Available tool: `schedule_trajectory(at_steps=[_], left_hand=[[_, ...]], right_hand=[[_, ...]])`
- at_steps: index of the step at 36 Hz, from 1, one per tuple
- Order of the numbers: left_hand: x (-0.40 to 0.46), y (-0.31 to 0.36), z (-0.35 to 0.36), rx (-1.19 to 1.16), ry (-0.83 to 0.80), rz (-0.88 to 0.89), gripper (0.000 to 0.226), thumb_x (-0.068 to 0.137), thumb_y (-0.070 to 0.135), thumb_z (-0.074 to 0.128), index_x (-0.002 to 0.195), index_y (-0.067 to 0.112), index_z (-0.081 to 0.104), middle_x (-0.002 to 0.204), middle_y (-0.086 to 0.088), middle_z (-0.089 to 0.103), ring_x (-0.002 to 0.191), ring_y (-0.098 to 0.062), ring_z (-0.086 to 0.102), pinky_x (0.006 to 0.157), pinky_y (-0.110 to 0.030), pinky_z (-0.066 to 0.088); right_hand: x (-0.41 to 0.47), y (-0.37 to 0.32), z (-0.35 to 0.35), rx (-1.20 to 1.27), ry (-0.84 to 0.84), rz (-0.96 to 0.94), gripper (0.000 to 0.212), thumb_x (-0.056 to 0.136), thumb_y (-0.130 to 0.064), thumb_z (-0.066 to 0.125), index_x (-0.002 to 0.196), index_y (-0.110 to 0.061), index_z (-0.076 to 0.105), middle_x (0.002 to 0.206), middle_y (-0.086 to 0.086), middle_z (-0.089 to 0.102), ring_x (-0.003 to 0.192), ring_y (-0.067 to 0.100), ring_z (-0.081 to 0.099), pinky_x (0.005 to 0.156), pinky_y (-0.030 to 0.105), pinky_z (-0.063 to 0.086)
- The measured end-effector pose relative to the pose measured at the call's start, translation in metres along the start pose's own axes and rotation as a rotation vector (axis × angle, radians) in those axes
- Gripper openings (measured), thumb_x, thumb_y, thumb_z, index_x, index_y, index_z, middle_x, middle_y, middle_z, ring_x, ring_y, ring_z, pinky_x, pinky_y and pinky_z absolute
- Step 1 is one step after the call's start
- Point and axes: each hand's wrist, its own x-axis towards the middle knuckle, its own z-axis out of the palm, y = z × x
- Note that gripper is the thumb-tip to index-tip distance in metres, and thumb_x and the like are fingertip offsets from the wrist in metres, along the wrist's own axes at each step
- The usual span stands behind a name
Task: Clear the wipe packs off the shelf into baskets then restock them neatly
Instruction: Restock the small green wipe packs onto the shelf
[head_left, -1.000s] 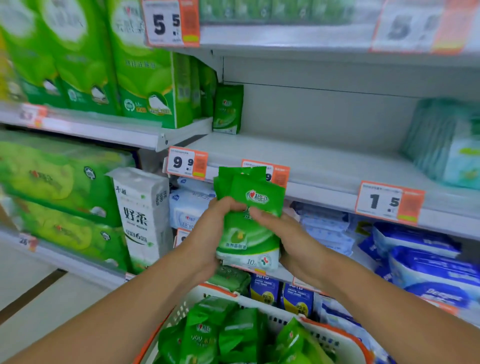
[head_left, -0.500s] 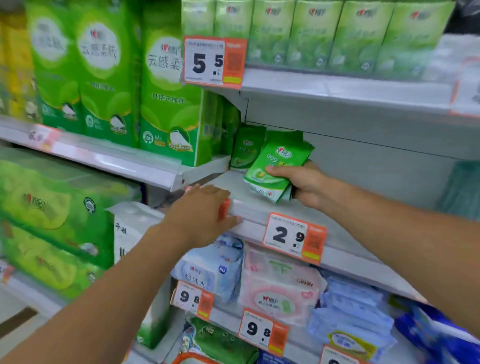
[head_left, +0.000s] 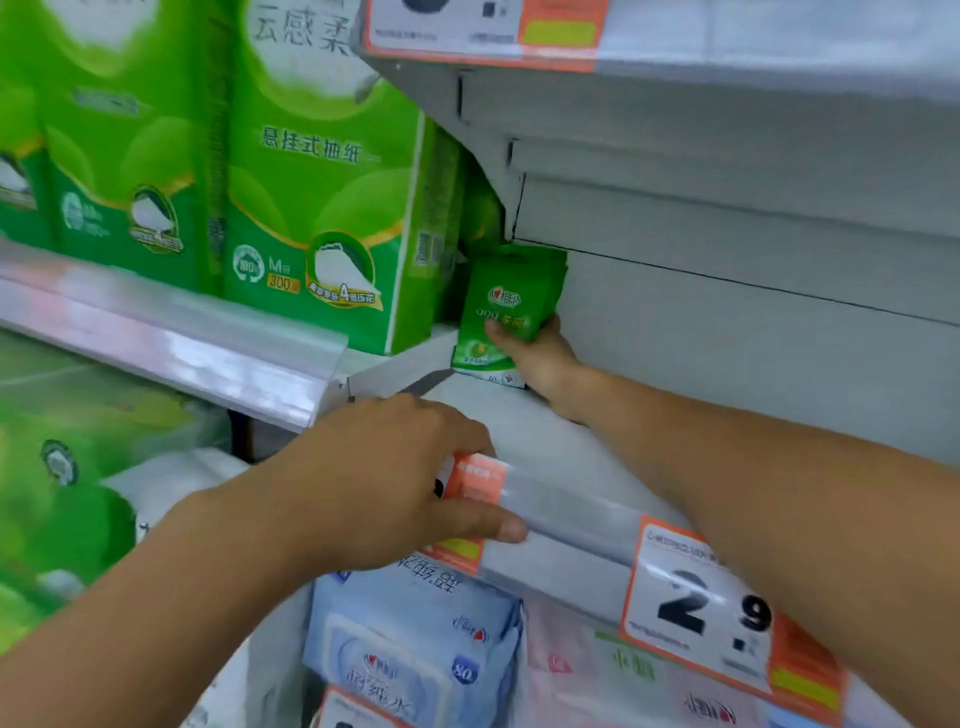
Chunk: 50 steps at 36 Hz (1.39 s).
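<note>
Green wipe packs (head_left: 506, 306) stand upright at the far left back corner of the white shelf (head_left: 545, 447). My right hand (head_left: 540, 358) grips them from the right side, thumb across the front, with their bottom edge on the shelf board. My left hand (head_left: 384, 488) holds the shelf's front rail, fingers over the top and thumb under it, covering part of an orange price tag (head_left: 475, 480). The basket is out of view.
Tall green tissue packs (head_left: 322, 208) fill the neighbouring shelf to the left, right beside the wipe packs. Blue and pink wipe packs (head_left: 415, 654) lie on the shelf below. A 2.9 price tag (head_left: 711, 613) sits on the rail. An upper shelf (head_left: 675, 57) overhangs.
My right hand pushed the green packs from mid-air above the shelf back into the rear left corner and stood them upright. My left hand stayed on the front rail. The camera moved closer.
</note>
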Motion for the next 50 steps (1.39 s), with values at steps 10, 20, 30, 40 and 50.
schedule_trajectory(at_steps=[10,20,30,40,50], left_hand=[[0.005,-0.003,-0.002,-0.051,-0.018,0.009,0.079,0.056,0.098,0.032,0.101,0.041,0.061,0.099,0.019,0.064,0.092,-0.002,0.059,0.082,-0.035,0.050],[0.004,0.000,-0.006,-0.018,-0.052,0.000,0.080,0.057,0.097,0.029,0.098,0.037,0.061,0.096,0.015,0.065,0.091,-0.005,0.059,0.080,-0.036,0.051],[-0.008,0.020,-0.010,0.045,-0.027,0.003,0.060,0.080,0.070,0.060,0.124,0.030,0.057,0.125,0.002,0.061,0.115,-0.024,0.057,0.094,-0.043,0.048],[-0.143,0.116,0.042,-0.043,-0.189,0.041,0.034,0.082,0.043,0.060,0.102,0.016,0.059,0.093,-0.005,0.063,0.090,-0.031,0.060,0.075,-0.038,0.047],[-0.294,0.158,0.090,0.026,-1.537,-0.399,0.058,0.093,0.054,0.057,0.126,0.007,0.058,0.124,-0.015,0.063,0.104,-0.028,0.064,0.080,-0.035,0.052]], right_hand=[[0.010,-0.002,-0.006,0.115,-0.077,0.211,0.120,0.037,-0.101,0.056,0.134,-0.029,0.057,0.132,-0.001,0.065,0.122,0.021,0.060,0.114,0.044,0.036],[0.014,0.000,-0.017,0.146,-0.096,0.263,0.121,0.028,-0.090,0.077,0.130,-0.028,0.059,0.127,-0.002,0.068,0.120,0.022,0.061,0.113,0.045,0.038],[-0.102,-0.067,-0.055,-0.488,-0.190,0.115,0.067,0.090,-0.047,0.068,0.142,-0.009,0.048,0.147,0.008,0.049,0.130,0.025,0.048,0.103,0.032,0.039],[-0.405,0.048,-0.044,-0.332,-0.226,-0.291,0.011,0.084,-0.028,0.070,0.078,-0.020,0.065,0.067,-0.007,0.065,0.059,0.004,0.057,0.062,0.029,0.051],[-0.536,0.098,0.016,-0.860,-0.799,0.142,0.068,0.062,-0.077,0.076,0.082,-0.016,0.050,0.078,-0.001,0.054,0.071,0.022,0.055,0.054,0.032,0.042]])
